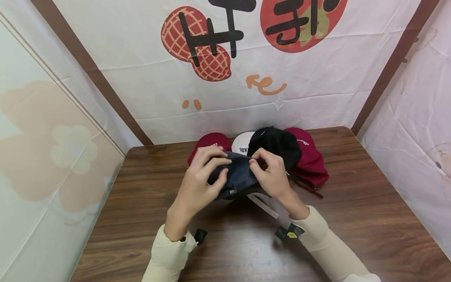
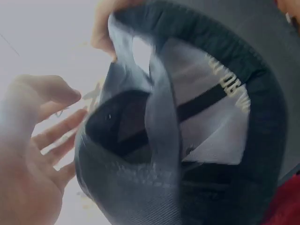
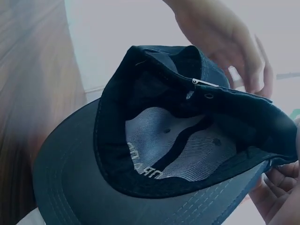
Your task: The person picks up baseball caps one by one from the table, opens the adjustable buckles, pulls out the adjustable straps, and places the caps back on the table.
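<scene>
A dark navy cap [image 1: 241,176] is held up over the table, its brim turned down and its inside facing the wrist cameras. My right hand [image 1: 273,172] pinches the edge of its opening between thumb and fingers. At the other side of the crown is my left hand [image 1: 197,186], fingers bent loosely and thumb apart from them. In the left wrist view, the left hand [image 2: 33,140] has its fingertips right beside the fabric. The right wrist view shows the adjuster strap [image 3: 211,86] with a metal buckle, and pale mesh-like lining [image 3: 183,145] inside the crown.
Behind the cap, along the wooden table's [image 1: 141,211] back edge, lie a maroon cap [image 1: 213,141], a white cap [image 1: 242,143], a black cap [image 1: 276,145] and another maroon cap [image 1: 313,162]. A pale strip [image 1: 262,205] shows below the navy cap. A printed cloth wall [image 1: 158,94] stands behind.
</scene>
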`<control>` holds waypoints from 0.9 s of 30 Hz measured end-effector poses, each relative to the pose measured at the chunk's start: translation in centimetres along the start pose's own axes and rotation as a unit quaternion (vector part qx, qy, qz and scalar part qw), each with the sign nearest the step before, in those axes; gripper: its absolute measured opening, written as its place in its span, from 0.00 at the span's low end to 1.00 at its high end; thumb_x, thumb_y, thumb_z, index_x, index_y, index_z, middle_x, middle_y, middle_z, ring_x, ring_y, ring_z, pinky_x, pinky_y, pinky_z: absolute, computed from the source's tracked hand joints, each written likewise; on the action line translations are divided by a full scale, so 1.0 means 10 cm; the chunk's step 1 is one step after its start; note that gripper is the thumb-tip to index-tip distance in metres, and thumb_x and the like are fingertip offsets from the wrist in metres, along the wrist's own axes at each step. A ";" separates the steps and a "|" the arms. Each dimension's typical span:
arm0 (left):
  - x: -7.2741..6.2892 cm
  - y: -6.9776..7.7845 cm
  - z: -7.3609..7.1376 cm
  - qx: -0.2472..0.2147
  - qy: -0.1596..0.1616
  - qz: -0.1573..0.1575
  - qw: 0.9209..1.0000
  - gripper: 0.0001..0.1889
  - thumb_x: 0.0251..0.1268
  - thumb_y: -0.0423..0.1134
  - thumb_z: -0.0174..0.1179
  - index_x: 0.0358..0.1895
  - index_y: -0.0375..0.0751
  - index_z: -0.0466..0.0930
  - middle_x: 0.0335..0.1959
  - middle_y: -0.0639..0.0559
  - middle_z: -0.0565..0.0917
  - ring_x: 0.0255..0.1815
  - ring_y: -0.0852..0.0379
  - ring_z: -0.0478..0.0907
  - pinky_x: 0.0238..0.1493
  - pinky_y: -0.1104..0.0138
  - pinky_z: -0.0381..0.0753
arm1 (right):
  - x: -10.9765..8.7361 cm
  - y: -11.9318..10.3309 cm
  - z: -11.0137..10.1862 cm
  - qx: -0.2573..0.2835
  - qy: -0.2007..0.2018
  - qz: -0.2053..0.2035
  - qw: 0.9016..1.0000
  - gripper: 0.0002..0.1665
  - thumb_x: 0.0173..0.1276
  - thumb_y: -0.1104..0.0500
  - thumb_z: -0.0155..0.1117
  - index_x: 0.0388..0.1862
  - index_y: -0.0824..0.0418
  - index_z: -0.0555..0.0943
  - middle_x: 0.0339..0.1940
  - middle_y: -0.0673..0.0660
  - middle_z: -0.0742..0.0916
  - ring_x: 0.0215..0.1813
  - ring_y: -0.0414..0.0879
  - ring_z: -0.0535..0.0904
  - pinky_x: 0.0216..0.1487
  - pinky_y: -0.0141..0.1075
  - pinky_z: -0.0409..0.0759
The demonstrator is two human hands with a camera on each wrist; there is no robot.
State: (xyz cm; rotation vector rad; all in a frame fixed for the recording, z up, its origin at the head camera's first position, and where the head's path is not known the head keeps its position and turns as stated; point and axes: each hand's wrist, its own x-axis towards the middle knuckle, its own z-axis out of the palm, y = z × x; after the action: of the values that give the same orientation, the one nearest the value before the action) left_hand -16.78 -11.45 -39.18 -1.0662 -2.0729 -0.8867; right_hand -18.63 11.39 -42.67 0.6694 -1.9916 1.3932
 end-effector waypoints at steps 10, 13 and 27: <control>-0.12 0.14 0.23 0.121 -0.097 0.038 0.987 0.17 0.61 0.42 0.77 0.52 0.45 0.88 0.53 0.50 0.85 0.56 0.52 0.79 0.56 0.58 0.81 | 0.05 0.14 -0.10 -0.009 0.021 0.017 1.000 0.09 0.70 0.72 0.63 0.30 0.63 0.80 0.23 0.54 0.81 0.24 0.39 0.73 0.27 0.24 0.71; -0.14 0.11 0.27 0.175 -0.118 0.041 0.977 0.24 0.58 0.44 0.81 0.56 0.44 0.86 0.56 0.48 0.84 0.58 0.50 0.77 0.58 0.56 0.80 | 0.05 0.15 -0.11 -0.010 0.020 0.020 1.000 0.09 0.70 0.72 0.63 0.30 0.62 0.80 0.22 0.54 0.81 0.23 0.39 0.73 0.27 0.25 0.70; -0.14 0.03 0.37 0.197 -0.048 0.063 0.977 0.08 0.66 0.30 0.68 0.46 0.40 0.84 0.46 0.48 0.85 0.47 0.51 0.81 0.48 0.60 0.81 | 0.10 0.17 -0.19 -0.142 0.034 -0.050 0.988 0.03 0.72 0.63 0.63 0.39 0.61 0.82 0.33 0.55 0.84 0.29 0.44 0.75 0.29 0.34 0.73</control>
State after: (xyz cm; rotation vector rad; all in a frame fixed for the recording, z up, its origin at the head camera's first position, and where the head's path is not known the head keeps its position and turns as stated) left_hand -16.71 -9.03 -42.31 -1.0210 -2.1154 -0.3463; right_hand -20.14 13.65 -42.55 0.5743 -2.0211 1.0330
